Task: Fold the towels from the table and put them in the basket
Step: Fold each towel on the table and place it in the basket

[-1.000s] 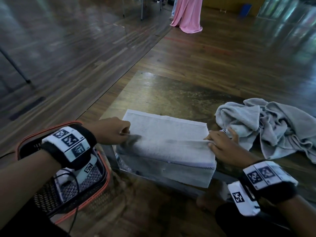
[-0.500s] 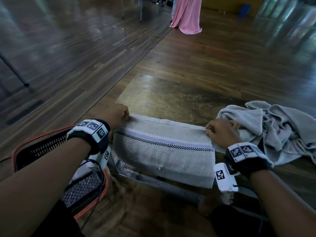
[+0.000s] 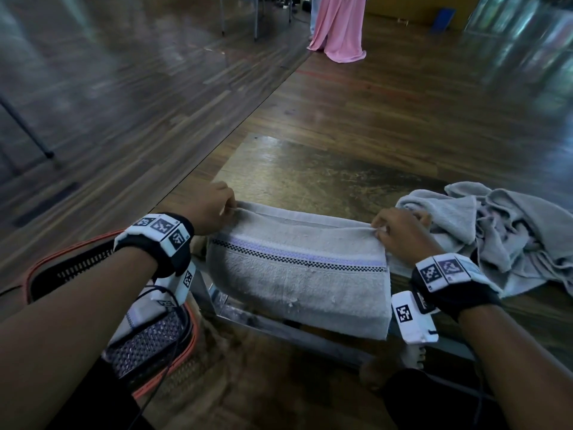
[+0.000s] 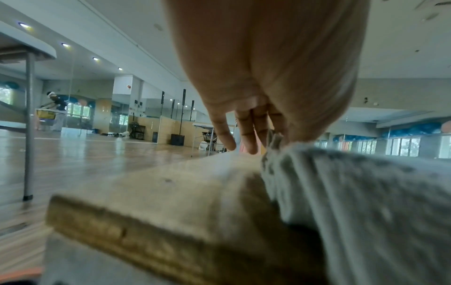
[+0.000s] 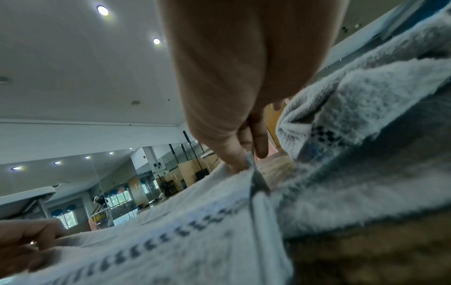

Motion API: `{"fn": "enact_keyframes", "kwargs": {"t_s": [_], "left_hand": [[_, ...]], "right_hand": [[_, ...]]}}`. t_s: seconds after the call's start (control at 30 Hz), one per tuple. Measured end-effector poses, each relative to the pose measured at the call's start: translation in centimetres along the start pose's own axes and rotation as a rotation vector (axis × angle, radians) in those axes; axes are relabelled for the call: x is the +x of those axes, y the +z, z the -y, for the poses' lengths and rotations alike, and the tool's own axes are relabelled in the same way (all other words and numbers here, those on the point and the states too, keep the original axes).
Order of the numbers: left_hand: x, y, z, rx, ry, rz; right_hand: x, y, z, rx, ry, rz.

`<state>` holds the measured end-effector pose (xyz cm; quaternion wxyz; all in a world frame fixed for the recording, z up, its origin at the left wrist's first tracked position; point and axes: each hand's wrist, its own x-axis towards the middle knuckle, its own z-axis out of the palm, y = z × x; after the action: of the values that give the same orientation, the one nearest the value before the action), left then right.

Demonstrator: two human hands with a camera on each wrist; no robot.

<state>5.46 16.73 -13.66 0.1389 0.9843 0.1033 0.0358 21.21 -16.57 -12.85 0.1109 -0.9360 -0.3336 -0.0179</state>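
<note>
A grey towel with a checked and lilac stripe lies folded over the near edge of the low table, its lower part hanging down. My left hand pinches its far left corner; in the left wrist view the left hand holds the towel edge between thumb and fingers. My right hand pinches the far right corner; the right wrist view shows that hand gripping the towel edge. The basket, black mesh with an orange rim, sits on the floor at my left.
A heap of crumpled grey towels lies on the table at the right, touching my right hand. A folded towel shows inside the basket. A person in a pink garment stands far off. Wooden floor surrounds the table.
Both hands carried the near half of the towel away from me and laid it over the far half, so the striped side now faces up. The hands still pinch the corners.
</note>
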Motion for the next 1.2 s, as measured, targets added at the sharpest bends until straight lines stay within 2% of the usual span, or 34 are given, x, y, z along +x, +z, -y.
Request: {"fn": "enact_keyframes", "kwargs": {"t_s": [0.17,0.27,0.37,0.57,0.7,0.8,0.9,1.03,1.2], "left_hand": [[-2.7,-4.2,-1.4,-0.264,0.124,-0.213],[-4.7,-6.8,-2.8,-0.396,0.105,-0.231],[-6.4,-9.5,-4.2,-0.450,0.074,-0.268],[-9.2,-15.9,-6.6,-0.466,0.170,-0.444],[-11.2,-19.2,-7.8,-0.317,0.278,-0.443],[-12.7,-20.4,-8.4,-0.281,0.275,-0.446],[-13.9,-21.1,-9.1,-0.284,0.276,-0.434],[-14.9,-21.4,-9.9,-0.328,0.285,-0.346],[-15.3,-21.9,-10.0,-0.444,0.274,-0.239]], "right_hand": [[-1.9,-4.0,-0.4,0.059,-0.019,-0.094],[-3.7,-7.3,-0.5,0.153,-0.025,-0.196],[-5.3,-10.5,0.4,0.243,-0.074,-0.229],[-7.5,-17.5,2.3,0.276,-0.130,-0.262],[-9.3,-20.9,3.3,0.207,-0.180,-0.273],[-10.7,-22.4,3.6,0.171,-0.194,-0.253],[-12.0,-23.3,3.8,0.151,-0.184,-0.217],[-13.3,-24.2,3.4,0.178,-0.169,-0.128],[-14.3,-24.9,2.5,0.231,-0.151,-0.113]]}}
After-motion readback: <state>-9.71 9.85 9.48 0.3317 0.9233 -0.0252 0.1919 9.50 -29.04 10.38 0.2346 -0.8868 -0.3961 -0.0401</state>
